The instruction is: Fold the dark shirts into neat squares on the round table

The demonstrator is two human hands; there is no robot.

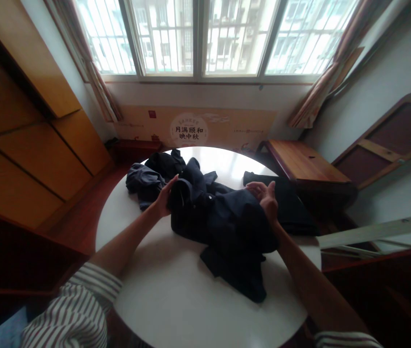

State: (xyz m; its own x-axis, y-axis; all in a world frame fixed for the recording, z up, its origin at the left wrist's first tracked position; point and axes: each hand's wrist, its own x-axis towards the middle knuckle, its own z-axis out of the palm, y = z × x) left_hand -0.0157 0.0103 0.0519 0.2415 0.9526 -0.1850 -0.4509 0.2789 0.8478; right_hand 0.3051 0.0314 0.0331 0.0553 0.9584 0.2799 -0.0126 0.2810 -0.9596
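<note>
A dark navy shirt (227, 212) with small light buttons lies crumpled across the middle of a round white table (176, 290). One sleeve of it spreads toward the near side. At the shirt's collar end, my left hand (165, 199) is closed on the cloth, its fingers partly hidden behind the fabric. Over the shirt's right part is my right hand (266, 199), fingers stretched out and thumb raised; whether it touches the cloth is unclear.
Behind my left hand lie a grey-blue garment (143, 183) and a black garment (162, 163), both bunched up. A folded black garment (296, 208) rests at the table's right edge. Beyond stand a wooden desk (307, 159) and wooden cabinets (38, 154).
</note>
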